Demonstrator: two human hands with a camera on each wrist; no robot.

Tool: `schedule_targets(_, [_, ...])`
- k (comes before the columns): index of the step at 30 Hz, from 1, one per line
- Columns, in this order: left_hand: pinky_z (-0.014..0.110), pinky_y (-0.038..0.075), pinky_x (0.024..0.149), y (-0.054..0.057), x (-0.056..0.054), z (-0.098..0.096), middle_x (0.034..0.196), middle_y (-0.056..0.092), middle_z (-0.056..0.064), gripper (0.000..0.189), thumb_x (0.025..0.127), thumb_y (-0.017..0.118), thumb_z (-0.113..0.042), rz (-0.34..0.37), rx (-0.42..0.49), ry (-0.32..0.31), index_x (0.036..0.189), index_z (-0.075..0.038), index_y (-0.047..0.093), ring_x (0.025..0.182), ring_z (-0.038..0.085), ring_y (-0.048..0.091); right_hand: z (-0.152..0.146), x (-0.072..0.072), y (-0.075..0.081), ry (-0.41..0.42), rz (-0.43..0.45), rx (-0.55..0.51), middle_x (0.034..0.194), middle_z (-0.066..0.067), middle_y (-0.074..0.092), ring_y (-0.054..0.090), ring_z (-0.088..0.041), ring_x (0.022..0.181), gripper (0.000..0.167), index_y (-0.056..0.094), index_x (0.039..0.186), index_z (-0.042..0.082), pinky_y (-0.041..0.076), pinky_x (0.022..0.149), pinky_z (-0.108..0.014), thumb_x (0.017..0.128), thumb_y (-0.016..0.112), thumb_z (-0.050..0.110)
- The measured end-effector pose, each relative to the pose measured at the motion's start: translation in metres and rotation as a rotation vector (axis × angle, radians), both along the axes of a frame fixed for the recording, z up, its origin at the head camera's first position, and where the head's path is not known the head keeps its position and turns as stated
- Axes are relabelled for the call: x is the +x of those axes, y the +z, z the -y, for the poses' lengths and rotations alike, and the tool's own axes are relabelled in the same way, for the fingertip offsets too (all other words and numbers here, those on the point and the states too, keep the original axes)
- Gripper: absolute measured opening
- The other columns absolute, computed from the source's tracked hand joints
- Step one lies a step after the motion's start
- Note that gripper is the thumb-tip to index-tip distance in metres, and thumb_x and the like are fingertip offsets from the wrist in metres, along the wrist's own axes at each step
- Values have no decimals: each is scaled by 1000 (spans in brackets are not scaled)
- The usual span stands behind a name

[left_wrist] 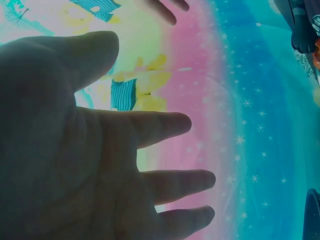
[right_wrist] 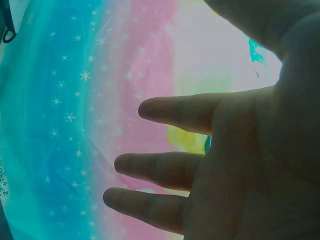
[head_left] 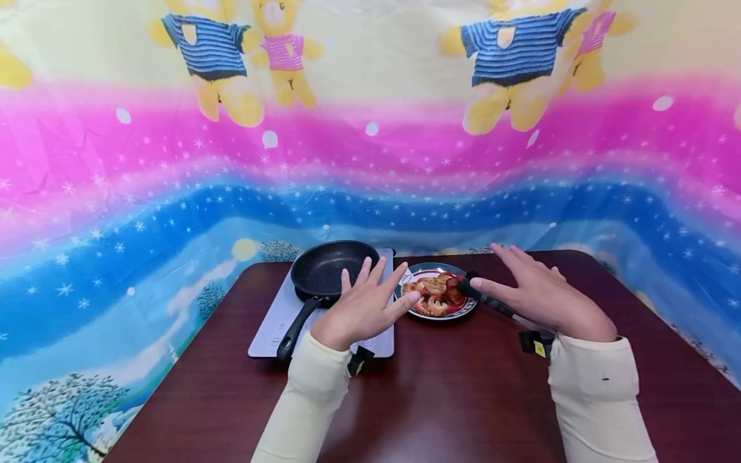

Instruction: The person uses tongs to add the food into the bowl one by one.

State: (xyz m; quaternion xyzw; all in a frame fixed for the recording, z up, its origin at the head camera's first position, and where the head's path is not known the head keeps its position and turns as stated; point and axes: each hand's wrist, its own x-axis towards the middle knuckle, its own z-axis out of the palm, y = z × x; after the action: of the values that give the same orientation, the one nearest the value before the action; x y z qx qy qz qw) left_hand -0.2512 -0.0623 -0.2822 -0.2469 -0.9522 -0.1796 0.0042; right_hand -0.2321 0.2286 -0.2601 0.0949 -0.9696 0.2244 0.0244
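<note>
My left hand is raised with its fingers spread, overlapping the right side of a white induction cooktop in the head view. A black frying pan sits on that cooktop, its handle pointing toward me. My right hand is also held up, fingers extended and palm bare in the right wrist view. Below it a utensil with a black end and a metal shaft leans over a plate; the hand hides part of it. Pieces of browned and red food fill the plate. Neither hand holds anything.
The dark reddish-brown table has rounded far corners. Behind it hangs a printed cloth with bears and snowflakes, which also runs along both sides. Small black devices are strapped at the wrists.
</note>
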Motion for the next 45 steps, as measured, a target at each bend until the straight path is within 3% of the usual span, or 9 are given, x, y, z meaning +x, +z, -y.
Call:
schedule_targets(4, [59, -11, 109, -4, 2, 13, 162, 3, 2, 72, 92, 33, -69, 4, 16, 24, 154, -38, 14, 147, 25, -11, 1, -3, -6, 14, 9, -10, 155, -30, 10, 9, -52, 140, 104, 14, 156, 10, 1, 98, -75, 82, 52, 73])
schedule_targets(11, [63, -1, 110, -12, 2, 43, 161, 9, 7, 74, 92, 47, -61, -26, 10, 112, 155, -31, 20, 147, 31, -2, -6, -6, -8, 34, 17, -9, 156, -28, 13, 13, -52, 139, 104, 15, 155, 10, 4, 97, -77, 81, 54, 72])
schedule_targets(16, [63, 10, 109, -11, -3, 61, 161, 10, 13, 77, 93, 50, -57, 14, 3, 179, 156, -27, 18, 147, 36, 4, -19, -10, -12, 36, 35, -7, 155, -28, 17, 21, -52, 136, 104, 14, 155, 9, 21, 98, -72, 82, 54, 71])
schedule_targets(19, [62, 17, 108, -11, -8, 69, 159, 15, 18, 79, 93, 52, -54, 33, -1, 207, 156, -22, 16, 145, 39, 12, -29, -16, -18, 24, 67, 8, 152, -31, 21, 27, -54, 133, 104, 16, 154, 6, 31, 95, -69, 83, 53, 71])
schedule_targets(25, [56, 34, 102, -15, -11, 87, 150, 31, 27, 83, 94, 55, -49, 49, -41, 263, 155, -8, 18, 135, 41, 36, -49, -28, -37, 18, 119, -14, 146, -34, 30, 34, -55, 128, 101, 22, 149, -6, 34, 93, -67, 86, 53, 66])
schedule_targets(29, [56, 36, 100, -23, -8, 102, 148, 32, 30, 83, 94, 57, -45, 70, -76, 306, 152, 2, 19, 133, 43, 37, -63, -38, -51, 37, 159, -47, 144, -36, 31, 35, -55, 127, 98, 25, 146, -11, 37, 92, -64, 88, 56, 61])
schedule_targets(33, [57, 35, 101, -33, -9, 116, 148, 33, 30, 83, 94, 57, -42, 79, -45, 301, 150, 6, 21, 133, 44, 38, -76, -47, -64, 49, 228, -85, 143, -37, 31, 37, -54, 124, 95, 25, 145, -13, 42, 89, -60, 89, 60, 54])
schedule_targets(39, [54, 43, 94, -57, -20, 128, 141, 45, 26, 82, 94, 58, -41, 71, 70, 286, 151, 3, 20, 121, 39, 52, -85, -54, -83, 24, 302, -152, 137, -37, 36, 45, -47, 116, 92, 29, 141, -16, 45, 85, -54, 87, 65, 50])
schedule_targets(45, [50, 46, 87, -70, -20, 125, 133, 53, 25, 78, 93, 59, -41, 10, 129, 338, 150, 0, 25, 110, 34, 58, -90, -59, -100, -23, 312, -194, 128, -35, 46, 49, -44, 109, 83, 37, 135, -17, 45, 85, -55, 86, 69, 41])
